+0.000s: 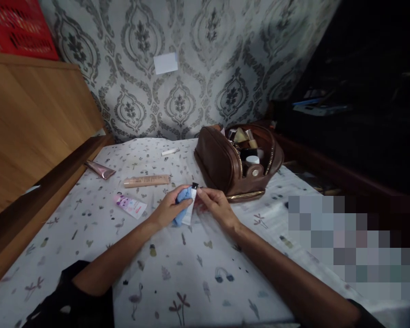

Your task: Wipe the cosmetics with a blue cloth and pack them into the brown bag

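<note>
My left hand (172, 206) is closed around a white tube (188, 213) and a light blue cloth (179, 216) bunched against it. The tube stands nearly upright, its black cap (194, 186) at the top. Beside that cap is my right hand (216, 203), fingers pinched together; whether they hold anything is too small to tell. On the patterned sheet to the left lie a beige tube (146, 181) and a pink and white tube (131, 206). An open brown bag (217, 159), filled with small bottles and jars, stands behind my right hand.
Farther left on the sheet (171, 282) is a shiny pink tube (100, 170). A small white stick (170, 151) lies near the wall. Wooden furniture (37, 105) borders the left side, with a red crate (20, 29) above. Part of the right side is pixelated.
</note>
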Demonstrator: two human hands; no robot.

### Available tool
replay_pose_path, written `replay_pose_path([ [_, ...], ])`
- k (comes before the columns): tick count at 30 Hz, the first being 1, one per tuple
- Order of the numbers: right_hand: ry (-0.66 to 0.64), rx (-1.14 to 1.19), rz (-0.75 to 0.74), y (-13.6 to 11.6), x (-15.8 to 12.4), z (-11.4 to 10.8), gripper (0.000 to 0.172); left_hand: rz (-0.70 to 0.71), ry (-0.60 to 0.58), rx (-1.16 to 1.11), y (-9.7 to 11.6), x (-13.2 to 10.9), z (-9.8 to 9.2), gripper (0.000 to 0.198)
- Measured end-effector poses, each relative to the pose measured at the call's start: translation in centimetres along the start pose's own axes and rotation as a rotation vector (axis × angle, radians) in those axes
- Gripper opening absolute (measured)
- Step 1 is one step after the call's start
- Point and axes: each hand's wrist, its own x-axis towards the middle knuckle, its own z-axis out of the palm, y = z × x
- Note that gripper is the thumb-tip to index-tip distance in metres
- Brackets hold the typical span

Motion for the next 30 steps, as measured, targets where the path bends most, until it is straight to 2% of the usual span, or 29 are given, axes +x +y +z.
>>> replay_pose_path([
  [2,0.046,-0.110,-0.063,0.0,0.2,-0.4,0.054,-0.025,0.004,0.000,-0.1,-0.1,0.0,0.042],
  [5,0.100,-0.070,-0.084,-0.3,0.3,-0.7,0.043,-0.050,-0.012,-0.043,0.0,-0.1,0.0,0.042],
  [10,0.002,0.058,-0.025,-1.1,0.1,-0.6,0.047,-0.074,-0.096,-0.097,0.2,-0.1,-0.2,0.044],
  [13,-0.004,0.107,-0.004,-1.2,0.1,-0.6,0.044,-0.070,-0.119,-0.113,0.2,-0.1,-0.4,0.044],
  [17,0.046,0.153,-0.034,-1.5,0.3,-0.9,0.041,-0.095,-0.224,-0.166,0.5,-0.2,-0.7,0.043],
  [22,0.170,0.136,-0.127,-2.1,0.5,-1.5,0.043,-0.249,-0.341,-0.281,1.2,-0.5,-1.3,0.045],
  [26,0.127,0.147,-0.138,-2.7,0.3,-1.2,0.043,-0.329,-0.280,-0.360,1.1,-0.5,-1.6,0.051],
  [30,0.113,0.080,-0.193,-3.6,-0.7,-1.0,0.036,-0.305,-0.078,-0.461,1.0,-0.3,-1.9,0.052],
])
